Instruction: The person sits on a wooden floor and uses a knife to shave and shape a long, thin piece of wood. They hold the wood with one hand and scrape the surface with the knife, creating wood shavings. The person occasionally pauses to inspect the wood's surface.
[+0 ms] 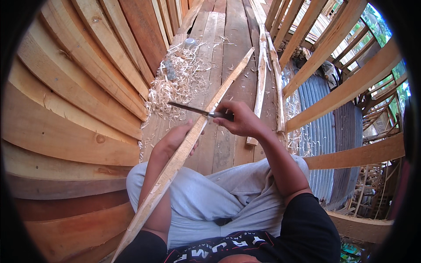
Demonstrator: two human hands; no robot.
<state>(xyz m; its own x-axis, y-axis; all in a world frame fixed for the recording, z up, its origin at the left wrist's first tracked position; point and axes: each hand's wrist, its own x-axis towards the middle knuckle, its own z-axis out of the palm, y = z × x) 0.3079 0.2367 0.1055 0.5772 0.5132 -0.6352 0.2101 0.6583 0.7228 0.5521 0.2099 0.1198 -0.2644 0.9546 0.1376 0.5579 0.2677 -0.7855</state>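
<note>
A long, pale wooden stick [165, 179] runs slantwise from beside my left upper arm to a tapered tip over the plank floor. My left hand [174, 139] is wrapped around it from below near its middle, the fingertips showing on its right side. In my right hand [239, 118] is a knife [190, 108], its dark handle in my closed fingers. The knife's blade lies across the stick, a little beyond my left hand, and points left. Both forearms are above my crossed legs in grey trousers.
Curled wood shavings [175, 81] are heaped on the plank floor [215, 52] at the left, with a small pale cup-like object [189, 43] behind. Wooden strips [262, 83] lie to the right. A slatted wall [66, 140] rises at left; a railing [346, 114] borders corrugated sheets [320, 114] at right.
</note>
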